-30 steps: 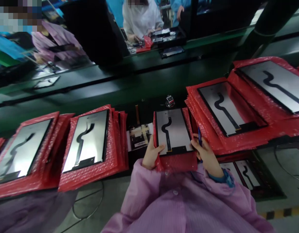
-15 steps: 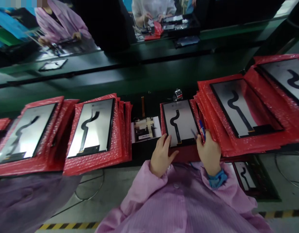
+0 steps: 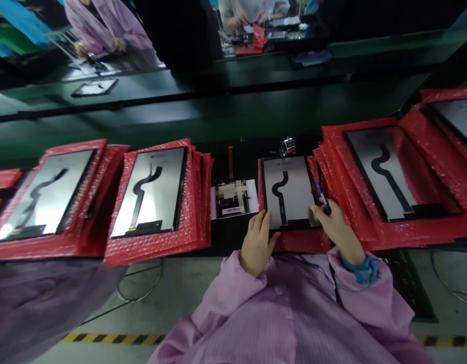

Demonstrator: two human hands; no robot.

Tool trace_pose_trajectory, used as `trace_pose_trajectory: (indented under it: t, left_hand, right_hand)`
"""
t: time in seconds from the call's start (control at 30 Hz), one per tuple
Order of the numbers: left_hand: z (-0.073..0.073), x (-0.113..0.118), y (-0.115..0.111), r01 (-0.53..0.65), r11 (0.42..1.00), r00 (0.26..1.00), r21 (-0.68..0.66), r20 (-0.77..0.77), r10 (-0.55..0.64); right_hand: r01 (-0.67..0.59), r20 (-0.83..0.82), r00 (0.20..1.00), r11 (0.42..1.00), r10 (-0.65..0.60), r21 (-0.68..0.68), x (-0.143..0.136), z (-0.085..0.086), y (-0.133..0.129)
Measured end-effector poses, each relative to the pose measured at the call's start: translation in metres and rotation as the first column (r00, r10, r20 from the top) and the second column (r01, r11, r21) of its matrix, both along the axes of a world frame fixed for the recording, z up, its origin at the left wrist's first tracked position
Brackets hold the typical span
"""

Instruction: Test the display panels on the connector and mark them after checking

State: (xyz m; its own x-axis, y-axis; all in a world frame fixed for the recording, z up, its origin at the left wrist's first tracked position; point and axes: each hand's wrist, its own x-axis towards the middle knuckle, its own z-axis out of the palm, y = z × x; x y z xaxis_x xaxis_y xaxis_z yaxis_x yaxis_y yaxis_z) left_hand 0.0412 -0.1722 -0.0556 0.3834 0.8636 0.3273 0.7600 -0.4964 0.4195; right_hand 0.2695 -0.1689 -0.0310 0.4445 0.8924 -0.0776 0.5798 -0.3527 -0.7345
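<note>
A display panel (image 3: 297, 189) with a silvery back and a curved black flex cable (image 3: 280, 194) lies on red bubble wrap (image 3: 301, 241) in front of me. My left hand (image 3: 257, 240) rests at its lower left corner, fingers stretched out and thumb apart. At the lower right edge, my right hand (image 3: 334, 222) is closed around a slim blue pen (image 3: 324, 199), which slants up past the fingers. Its fingertips are slightly blurred. Left of the panel sits a small circuit board (image 3: 232, 197) with tape strips, on a white base.
Stacks of red bubble-wrap sleeves topped with panels stand on the left (image 3: 152, 194) and right (image 3: 402, 174). A roll of tape (image 3: 287, 146) lies behind the middle panel. Across the green bench (image 3: 203, 114), two people work with their hands. A purple sleeve (image 3: 47, 308) is at lower left.
My right hand has shifted right and turned, its wrist swinging outward, with the pen in it. My left hand stays at the panel's corner. The view has shifted a little.
</note>
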Motion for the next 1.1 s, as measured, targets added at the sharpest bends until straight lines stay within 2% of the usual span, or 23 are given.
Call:
trace_pose_trajectory:
  t: [0.1, 0.23, 0.43, 0.53, 0.63, 0.77, 0.87, 0.93, 1.0, 1.1]
  left_hand:
    - [0.002, -0.001, 0.000, 0.009, 1.000, 1.000, 0.002, 0.021, -0.009]
    - [0.003, -0.001, -0.001, 0.008, 1.000, 0.999, -0.014, 0.047, -0.007]
    - [-0.003, 0.002, -0.004, -0.008, 1.000, 0.998, -0.004, 0.061, 0.008]
    - [-0.005, 0.003, -0.005, -0.012, 1.000, 0.998, -0.020, 0.059, 0.013]
    - [-0.004, -0.001, -0.006, 0.015, 0.999, 0.998, -0.029, 0.057, -0.013]
    - [-0.006, -0.009, -0.004, 0.075, 0.997, 0.995, 0.012, 0.064, -0.075]
    - [-0.010, -0.014, -0.002, 0.090, 0.996, 0.994, 0.028, 0.054, -0.092]
    - [-0.008, -0.016, -0.001, 0.096, 0.995, 0.993, 0.028, 0.062, -0.097]
    - [0.000, -0.016, -0.003, 0.092, 0.995, 0.991, 0.035, 0.099, -0.095]
    - [0.022, -0.012, -0.014, 0.149, 0.989, 0.955, -0.001, 0.258, -0.144]
  right_hand:
    - [0.017, -0.142, 0.990, 1.000, -0.016, 0.010, 0.001, 0.009, 0.007]
    - [0.076, -0.320, 0.946, 0.995, -0.051, 0.066, -0.004, 0.032, 0.008]
    - [0.058, -0.139, 0.989, 0.996, -0.048, 0.066, -0.015, 0.059, -0.004]
    - [0.029, -0.107, 0.994, 0.997, -0.022, 0.065, -0.021, 0.069, -0.010]
    - [0.003, -0.128, 0.992, 0.998, 0.005, 0.063, -0.023, 0.068, -0.012]
    - [0.013, -0.141, 0.990, 1.000, -0.009, 0.024, -0.017, 0.048, -0.012]
    - [0.001, 0.004, 1.000, 0.995, 0.000, -0.098, -0.016, 0.036, -0.018]
    - [-0.007, 0.145, 0.989, 0.993, 0.024, -0.120, -0.019, 0.038, -0.027]
    - [-0.031, 0.173, 0.984, 0.999, 0.034, -0.024, -0.025, 0.045, -0.039]
    - [-0.034, -0.043, 0.998, 0.964, 0.047, 0.262, -0.041, 0.057, -0.057]
